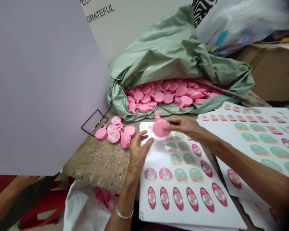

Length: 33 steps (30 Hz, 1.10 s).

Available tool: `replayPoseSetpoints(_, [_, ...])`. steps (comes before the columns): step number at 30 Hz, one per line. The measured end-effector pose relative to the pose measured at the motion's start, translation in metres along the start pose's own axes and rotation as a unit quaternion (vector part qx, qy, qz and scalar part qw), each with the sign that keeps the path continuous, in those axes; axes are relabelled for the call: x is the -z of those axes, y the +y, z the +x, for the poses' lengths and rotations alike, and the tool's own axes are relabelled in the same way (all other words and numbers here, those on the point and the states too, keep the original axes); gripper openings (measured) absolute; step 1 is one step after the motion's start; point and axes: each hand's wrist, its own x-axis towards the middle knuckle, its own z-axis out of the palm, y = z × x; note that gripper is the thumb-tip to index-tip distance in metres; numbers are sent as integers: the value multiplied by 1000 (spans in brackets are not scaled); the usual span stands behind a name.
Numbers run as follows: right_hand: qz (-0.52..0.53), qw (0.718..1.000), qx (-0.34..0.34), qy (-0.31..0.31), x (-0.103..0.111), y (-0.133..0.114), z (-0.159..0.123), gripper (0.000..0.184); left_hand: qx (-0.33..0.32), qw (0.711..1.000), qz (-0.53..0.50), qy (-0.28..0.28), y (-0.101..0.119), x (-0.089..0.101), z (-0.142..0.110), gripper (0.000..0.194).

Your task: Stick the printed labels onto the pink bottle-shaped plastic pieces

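Observation:
Pinched in my right hand is a round pink plastic piece with a small pump-like spout at its top, held over a stack of sticker sheets. Its visible round face is plain. My left hand is just left of it with fingers apart, nothing in them, above the left edge of the stack. The top sheet carries pink oval and green rounded stickers, and its upper part shows bare white backing. Left of my left hand lies a small group of pink pieces, some with a sticker on the face.
A green sack full of plain pink pieces lies open at the back. More sticker sheets spread at right. A large pale panel stands at left; another person's arm shows below it. A white bag hangs by the table edge.

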Motion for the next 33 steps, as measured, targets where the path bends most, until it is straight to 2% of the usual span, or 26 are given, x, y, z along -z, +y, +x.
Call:
replayPoseSetpoints(1, [70,996,3,-57,-12,-10,-17,51,49,995,-74,-50,-2,-9,-1,33])
replayPoseSetpoints(2, [108,990,5,-91,-23,-20,-33,50,82,985,-130,-75,-4,-15,-2,33])
replayPoseSetpoints(3, [123,988,0,-92,-33,-27,-47,49,105,976,-170,-87,-5,-19,-4,32])
replayPoseSetpoints(4, [103,993,-11,-63,-41,-32,-60,48,119,970,-193,-83,-6,-20,-6,31])
replayPoseSetpoints(6, [12,998,-30,46,-53,-33,-81,44,140,967,-206,-50,-6,-14,-12,31])
replayPoseSetpoints(8, [-98,987,-18,126,-61,-24,-100,36,168,964,-205,-31,-5,-3,-18,34])
replayPoseSetpoints(11, [-206,967,46,139,-73,-5,-122,21,198,957,-204,-47,-6,8,-27,40])
replayPoseSetpoints(13, [-251,952,80,156,-81,4,-132,16,196,957,-201,-70,-10,8,-30,40])
replayPoseSetpoints(17, [-281,926,143,206,-91,10,-140,10,180,964,-178,-85,-23,-2,-33,37])
replayPoseSetpoints(20, [-291,919,167,207,-93,10,-140,10,170,968,-170,-66,-31,-7,-33,45])
replayPoseSetpoints(28, [-237,945,147,170,-92,18,-138,10,116,979,-150,-73,-45,-6,-33,48])
replayPoseSetpoints(33, [-225,944,137,198,-94,8,-140,18,105,986,-118,-49,-46,-7,-32,50])
